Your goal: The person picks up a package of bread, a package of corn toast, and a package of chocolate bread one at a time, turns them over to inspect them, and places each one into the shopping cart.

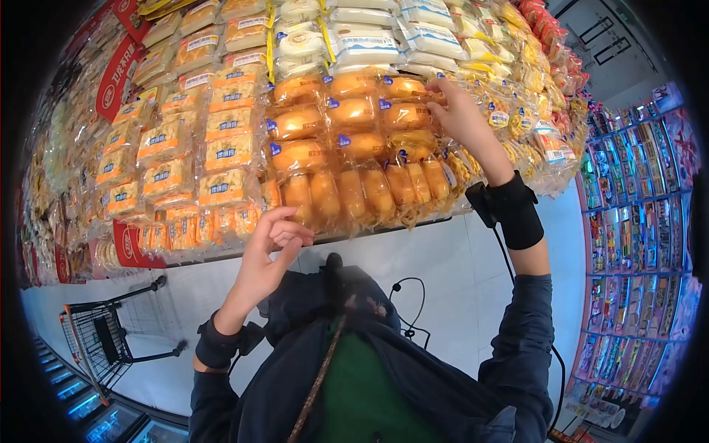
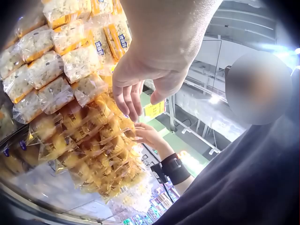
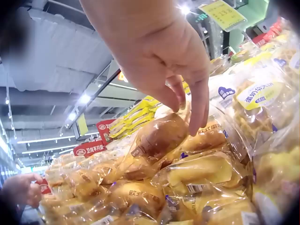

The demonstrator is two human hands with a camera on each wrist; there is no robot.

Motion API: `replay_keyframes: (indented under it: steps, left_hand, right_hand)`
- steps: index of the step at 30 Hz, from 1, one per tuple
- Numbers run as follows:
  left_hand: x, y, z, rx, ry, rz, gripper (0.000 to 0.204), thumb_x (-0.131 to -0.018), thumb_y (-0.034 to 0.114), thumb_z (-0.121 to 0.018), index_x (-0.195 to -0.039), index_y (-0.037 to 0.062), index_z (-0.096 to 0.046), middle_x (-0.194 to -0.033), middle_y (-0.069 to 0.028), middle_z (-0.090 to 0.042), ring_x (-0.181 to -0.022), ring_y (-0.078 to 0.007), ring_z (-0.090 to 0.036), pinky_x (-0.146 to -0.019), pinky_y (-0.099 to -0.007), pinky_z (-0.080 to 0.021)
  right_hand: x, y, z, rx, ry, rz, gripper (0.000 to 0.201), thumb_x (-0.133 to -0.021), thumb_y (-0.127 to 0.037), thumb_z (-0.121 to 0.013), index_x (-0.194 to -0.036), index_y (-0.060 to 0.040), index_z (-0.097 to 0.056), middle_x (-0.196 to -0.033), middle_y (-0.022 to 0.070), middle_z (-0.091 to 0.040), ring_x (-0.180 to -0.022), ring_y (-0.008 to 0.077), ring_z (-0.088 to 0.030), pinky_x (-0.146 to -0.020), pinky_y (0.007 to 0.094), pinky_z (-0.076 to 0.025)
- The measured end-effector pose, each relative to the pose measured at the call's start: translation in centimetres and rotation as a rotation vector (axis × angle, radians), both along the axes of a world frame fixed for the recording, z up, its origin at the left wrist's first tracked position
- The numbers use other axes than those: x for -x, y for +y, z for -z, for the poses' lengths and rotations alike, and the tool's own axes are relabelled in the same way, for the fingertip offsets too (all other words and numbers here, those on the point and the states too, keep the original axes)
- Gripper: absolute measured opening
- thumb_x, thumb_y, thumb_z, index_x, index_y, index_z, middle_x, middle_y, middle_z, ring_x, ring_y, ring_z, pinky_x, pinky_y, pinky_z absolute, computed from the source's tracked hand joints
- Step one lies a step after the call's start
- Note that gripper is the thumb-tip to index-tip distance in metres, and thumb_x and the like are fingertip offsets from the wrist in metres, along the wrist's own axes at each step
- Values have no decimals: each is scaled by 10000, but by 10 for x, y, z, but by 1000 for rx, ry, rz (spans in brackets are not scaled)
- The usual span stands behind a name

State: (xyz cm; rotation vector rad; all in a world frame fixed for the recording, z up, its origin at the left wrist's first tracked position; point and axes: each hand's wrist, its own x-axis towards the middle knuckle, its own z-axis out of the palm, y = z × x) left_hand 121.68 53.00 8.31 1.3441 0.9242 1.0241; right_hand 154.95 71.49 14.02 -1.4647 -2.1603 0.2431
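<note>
My right hand [image 1: 461, 114] is at the right end of the rows of bagged bread buns. In the right wrist view, its thumb and fingers [image 3: 200, 105] pinch the end of one brown bread bun [image 3: 161, 136] in a clear wrapper, and this bun sits tilted above its neighbours. More bagged buns [image 3: 138, 194] lie below it. Over the front edge of the display hangs my left hand [image 1: 267, 247], its fingers loosely bent and holding nothing. Close to it are upright buns [image 1: 310, 196] and orange-labelled packaged cakes [image 1: 221, 188].
White packets [image 1: 365, 46] fill the back rows, with bagged waffles [image 1: 498, 118] at the right. A shopping cart [image 1: 103, 336] stands on the floor at the left. Lit shelves [image 1: 631, 251] line the right side. A yellow price tag [image 3: 222, 14] hangs overhead.
</note>
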Motion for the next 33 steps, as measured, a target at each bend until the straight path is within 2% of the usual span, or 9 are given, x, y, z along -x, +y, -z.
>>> replay_keyframes:
  steps: [2,5,8,11,14,20,23,29,33]
  left_hand:
    - [0,1,-1,2,3,4,375,-880,-12,-495,-1229,36,-365,-988,-96,-618,-905,-156,-599,-790,-279,-449]
    - [-1,1,-1,-3,9,10,380,-881,-22,-483,-1236,38,-361,-985,-107,-615,-906,-167,-602,-801,-288,-455]
    - [0,2,0,-24,27,19,394,-880,-42,-460,-1251,42,-354,-981,-128,-611,-906,-189,-607,-816,-300,-465]
    - [0,3,0,-28,29,23,393,-881,-42,-461,-1250,41,-355,-979,-127,-611,-903,-187,-606,-812,-299,-465]
    - [0,3,0,-27,41,29,391,-880,-45,-461,-1247,41,-358,-978,-124,-612,-901,-184,-606,-806,-296,-464]
    - [-6,3,-5,-19,42,47,381,-876,-47,-473,-1233,37,-370,-983,-110,-614,-903,-170,-605,-803,-284,-456]
    - [-9,3,-8,-7,31,51,370,-876,-39,-485,-1223,34,-381,-989,-100,-614,-907,-162,-603,-805,-279,-453]
    - [-10,0,-9,-17,63,47,378,-868,-51,-464,-1226,30,-373,-986,-113,-612,-905,-181,-609,-805,-288,-458]
    - [-11,-3,-10,-14,68,35,374,-868,-52,-461,-1223,28,-375,-983,-113,-611,-907,-181,-609,-806,-288,-461]
  right_hand:
    - [14,-17,-15,-95,-211,3,295,-788,-3,-519,-1081,-34,-499,-1054,175,-563,-887,385,-568,-747,414,-486]
    - [27,-33,-29,-13,-280,-1,332,-793,18,-508,-1120,-39,-493,-1103,194,-536,-948,413,-539,-810,402,-463]
    - [24,-35,-20,-21,-103,-180,421,-765,69,-465,-1168,-53,-469,-1277,205,-435,-1153,392,-449,-877,398,-437]
    - [27,-41,-18,196,-47,-254,523,-732,112,-429,-1220,-74,-434,-1395,189,-306,-1289,357,-318,-939,390,-414]
    - [23,-38,-5,-44,-224,-342,581,-722,134,-431,-1254,-100,-411,-1447,161,-234,-1328,329,-268,-950,381,-420]
    - [32,-30,5,-162,-460,-340,493,-767,2,-554,-1238,-65,-421,-1346,122,-389,-1255,296,-376,-977,377,-397]
    - [38,-19,-2,-432,-592,-447,376,-768,-39,-526,-1140,-30,-472,-1222,119,-484,-1199,291,-431,-909,361,-429]
    - [41,-16,-5,-340,-519,-616,381,-758,-76,-555,-1126,-52,-460,-1103,101,-549,-1075,266,-511,-881,367,-425]
    - [34,-14,-16,-131,-426,-413,530,-760,-105,-626,-1234,-66,-390,-1071,122,-554,-1016,303,-536,-829,387,-448]
